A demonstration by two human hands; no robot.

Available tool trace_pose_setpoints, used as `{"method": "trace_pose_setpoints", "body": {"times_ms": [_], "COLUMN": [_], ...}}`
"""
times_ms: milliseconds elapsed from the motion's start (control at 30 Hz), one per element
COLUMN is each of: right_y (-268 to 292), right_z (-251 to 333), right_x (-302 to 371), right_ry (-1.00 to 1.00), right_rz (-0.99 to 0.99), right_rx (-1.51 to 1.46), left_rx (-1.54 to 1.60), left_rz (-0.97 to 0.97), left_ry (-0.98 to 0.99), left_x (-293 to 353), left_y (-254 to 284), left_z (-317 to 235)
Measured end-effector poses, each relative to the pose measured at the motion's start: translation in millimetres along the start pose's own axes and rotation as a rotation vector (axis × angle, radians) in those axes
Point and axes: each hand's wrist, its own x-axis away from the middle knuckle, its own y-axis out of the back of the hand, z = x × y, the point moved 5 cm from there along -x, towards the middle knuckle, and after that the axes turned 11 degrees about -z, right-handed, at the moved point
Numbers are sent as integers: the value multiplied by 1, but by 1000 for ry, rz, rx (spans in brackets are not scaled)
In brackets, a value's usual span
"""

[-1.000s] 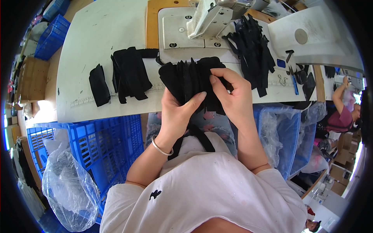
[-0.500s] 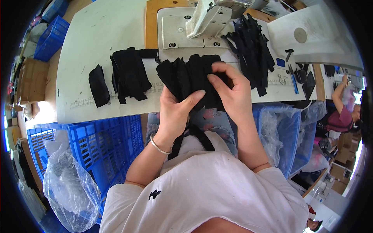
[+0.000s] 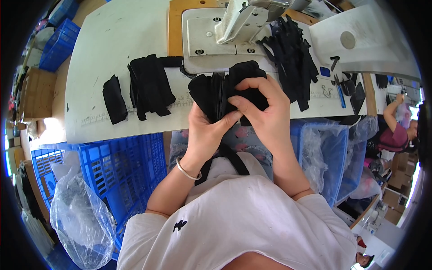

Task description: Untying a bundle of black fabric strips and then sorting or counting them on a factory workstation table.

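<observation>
Both hands hold a fanned bundle of black fabric strips (image 3: 210, 92) over the table's front edge, before the sewing machine (image 3: 236, 31). My left hand (image 3: 208, 130) grips the bundle's lower part, its thumb pressed against the strips. My right hand (image 3: 265, 105) pinches the strips on the right side, fingers curled over them and thumb at the middle. Several layers stand on edge between the hands. To the left lie a stack of black strips (image 3: 150, 85) and one separate black piece (image 3: 115, 100). A loose heap of black strips (image 3: 292, 63) lies right of the machine.
Scissors with blue handles (image 3: 340, 96) and small tools lie on the right of the white table (image 3: 99, 45). Below stand a blue crate (image 3: 121, 175) at left and a plastic-lined blue bin (image 3: 321, 157) at right. Another person (image 3: 396, 130) is at far right.
My right hand has moved left toward my left hand. The strips, spread wide before, are now gathered at the middle, with those on the right folded upward.
</observation>
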Motion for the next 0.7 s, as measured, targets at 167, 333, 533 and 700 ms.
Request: {"method": "trace_pose_setpoints", "body": {"times_ms": [167,333,533,700], "right_y": [-3,-2,-2,-1], "right_z": [-5,-9,-7,2], "right_x": [2,5,3,6], "right_ry": [-84,-135,-142,18], "right_rz": [38,50,-28,112], "right_rx": [-105,-143,-201,-56], "left_rx": [78,100,287,330], "left_rz": [32,-12,-12,58], "left_ry": [72,152,262,287], "left_x": [1,-1,2,2], "left_y": [1,8,4,12], "left_z": [-4,2,1,7]}}
